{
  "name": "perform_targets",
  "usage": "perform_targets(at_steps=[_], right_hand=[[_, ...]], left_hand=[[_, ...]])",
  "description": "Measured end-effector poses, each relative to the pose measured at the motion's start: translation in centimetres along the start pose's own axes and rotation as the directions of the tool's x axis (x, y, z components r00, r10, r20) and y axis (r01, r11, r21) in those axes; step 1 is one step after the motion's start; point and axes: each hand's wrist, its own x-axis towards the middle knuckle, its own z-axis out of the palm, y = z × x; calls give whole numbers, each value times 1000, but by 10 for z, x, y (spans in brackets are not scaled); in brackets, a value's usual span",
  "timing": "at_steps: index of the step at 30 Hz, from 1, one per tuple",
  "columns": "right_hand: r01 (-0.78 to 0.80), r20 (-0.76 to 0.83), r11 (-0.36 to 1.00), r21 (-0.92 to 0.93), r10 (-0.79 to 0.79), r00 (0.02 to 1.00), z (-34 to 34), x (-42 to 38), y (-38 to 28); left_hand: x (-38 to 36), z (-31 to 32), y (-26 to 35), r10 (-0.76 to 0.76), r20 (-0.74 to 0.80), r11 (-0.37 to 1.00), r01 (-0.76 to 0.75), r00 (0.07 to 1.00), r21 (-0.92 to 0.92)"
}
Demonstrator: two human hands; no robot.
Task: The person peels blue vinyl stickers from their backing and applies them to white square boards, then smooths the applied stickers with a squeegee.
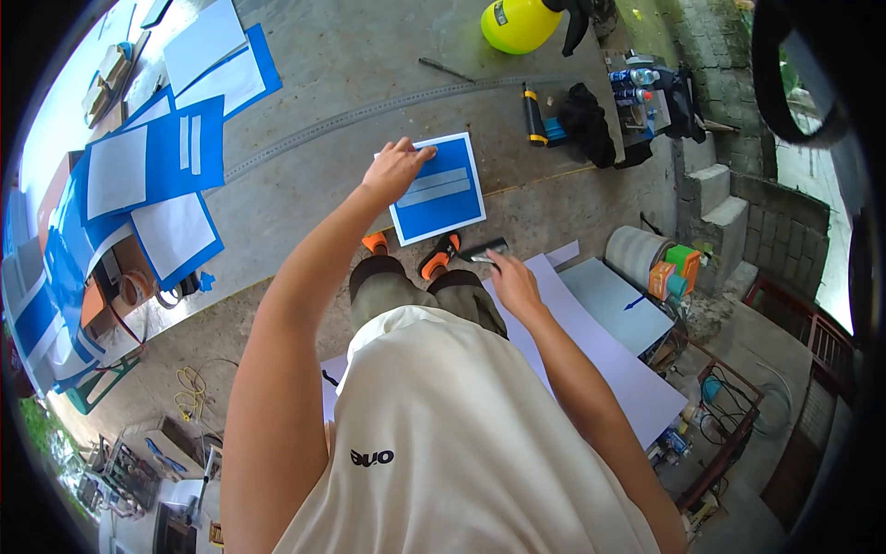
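Observation:
A blue panel (439, 209) with a white border and two pale strips lies at the table's front edge, its lower end overhanging. My left hand (399, 170) is on its upper left part, fingers bent and closed at the top edge; what the fingertips pinch is partly hidden. Down by my right side, my right hand (515, 279) is closed round the handle of a squeegee-like tool (484, 250) with a wide black head. This tool is held apart from the panel, above the floor near my orange-strapped sandal (439, 256).
Several blue and white sheets (155, 159) overlap on the table's left. A long metal ruler (318, 127) lies across the tabletop. Farther back are a yellow spray bottle (519, 26), an orange-black cutter (533, 114) and black cloth (587, 124). A large pale sheet (591, 342) lies to my right.

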Motion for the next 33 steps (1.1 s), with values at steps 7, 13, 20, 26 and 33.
perform_targets(at_steps=[7, 13, 20, 26, 33], right_hand=[[-81, -340, 958, 275, 176, 924, -57, -27, 85], [-68, -501, 951, 303, 220, 837, -65, -4, 175], [110, -494, 751, 651, 310, 812, -149, 125, 211], [236, -505, 956, 176, -119, 855, -161, 258, 243], [327, -492, 931, 163, -211, 845, -161, 283, 279]], left_hand=[[-81, 17, 70, -372, -308, 857, 196, 876, -476], [-137, 55, 99, -720, 26, 433, 478, 694, -764], [-124, 93, 105, -886, 190, 60, 510, 424, -858], [-98, 125, 117, -957, 257, -212, 278, 134, -937], [-79, 98, 149, -948, 316, -318, -84, 43, -944]])
